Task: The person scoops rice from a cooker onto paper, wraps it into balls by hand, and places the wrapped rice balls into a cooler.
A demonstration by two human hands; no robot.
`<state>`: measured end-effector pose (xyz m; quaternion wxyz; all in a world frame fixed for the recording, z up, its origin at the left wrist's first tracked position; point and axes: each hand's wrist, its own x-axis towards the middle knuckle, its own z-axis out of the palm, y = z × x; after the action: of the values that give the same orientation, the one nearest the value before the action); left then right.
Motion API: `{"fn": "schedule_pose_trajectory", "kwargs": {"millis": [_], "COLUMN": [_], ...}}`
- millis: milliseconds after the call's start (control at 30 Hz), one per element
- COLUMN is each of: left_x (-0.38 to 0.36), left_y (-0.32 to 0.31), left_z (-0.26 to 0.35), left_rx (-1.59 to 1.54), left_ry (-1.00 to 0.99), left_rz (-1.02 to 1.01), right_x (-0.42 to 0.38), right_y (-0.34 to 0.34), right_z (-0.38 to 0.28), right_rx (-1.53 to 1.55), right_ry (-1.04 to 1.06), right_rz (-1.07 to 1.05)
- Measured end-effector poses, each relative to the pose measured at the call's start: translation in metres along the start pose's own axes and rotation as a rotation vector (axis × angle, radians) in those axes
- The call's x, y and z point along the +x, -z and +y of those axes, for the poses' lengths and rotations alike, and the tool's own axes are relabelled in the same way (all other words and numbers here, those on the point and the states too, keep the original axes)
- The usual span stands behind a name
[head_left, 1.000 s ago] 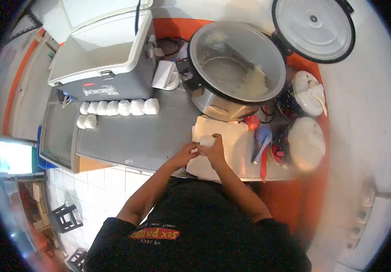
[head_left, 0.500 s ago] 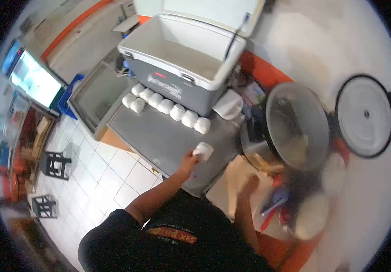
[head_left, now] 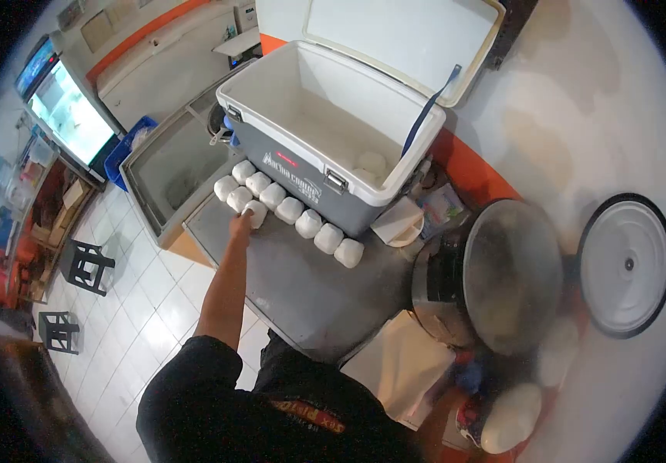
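Note:
My left hand [head_left: 242, 224] reaches over the near left of the grey tabletop, its fingers around a white rounded packet [head_left: 256, 214]. That packet sits at the end of a short second row, beside other white packets [head_left: 289, 210] lined up along the front of a cooler box [head_left: 290, 166]. The cooler box stands with its lid up, and white lumps [head_left: 371, 163] show in its inside corner. Low at the right, my right hand [head_left: 456, 397] is dim and blurred near a red and blue object; its fingers cannot be made out.
A large round cooker [head_left: 437, 289] with a hazy opening stands to the right, its round lid [head_left: 625, 266] beside it. White sheets [head_left: 398, 355] lie at the table's near right. A white handled container [head_left: 398, 221] sits by the cooler. Black stools [head_left: 87, 266] stand on the tiled floor.
My left hand has carried the packet from the table's near middle leftward and away to the rows. My right hand has moved down and right. The view has shifted slightly.

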<state>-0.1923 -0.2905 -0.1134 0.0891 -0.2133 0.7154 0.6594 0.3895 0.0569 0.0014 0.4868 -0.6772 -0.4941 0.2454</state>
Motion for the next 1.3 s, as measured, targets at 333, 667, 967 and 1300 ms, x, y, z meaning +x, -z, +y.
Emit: {"fn": "schedule_pose_trajectory", "kwargs": {"millis": [333,667,967,1300], "left_x": [0.034,-0.123,-0.400,-0.404], "left_y": [0.014,-0.119,-0.274,-0.282], "left_z": [-0.036,0.004,0.089,0.064], "left_rx": [-0.060,0.464,-0.031,-0.317], "left_ry": [-0.173,-0.762,-0.790,-0.524], "left_rz": [-0.186,0.207,-0.879,-0.832], "right_x": [0.019,0.168,0.156,0.135], "right_y": [0.045,-0.112,-0.197,-0.198], "right_z": [-0.093,-0.227,-0.175,-0.149], "right_rx": [0.302,-0.773,-1.495,-1.196], "right_ry": [0.131,0.746,0.887,0.776], "right_rz": [0.289,-0.804,-1.261,-1.606]}}
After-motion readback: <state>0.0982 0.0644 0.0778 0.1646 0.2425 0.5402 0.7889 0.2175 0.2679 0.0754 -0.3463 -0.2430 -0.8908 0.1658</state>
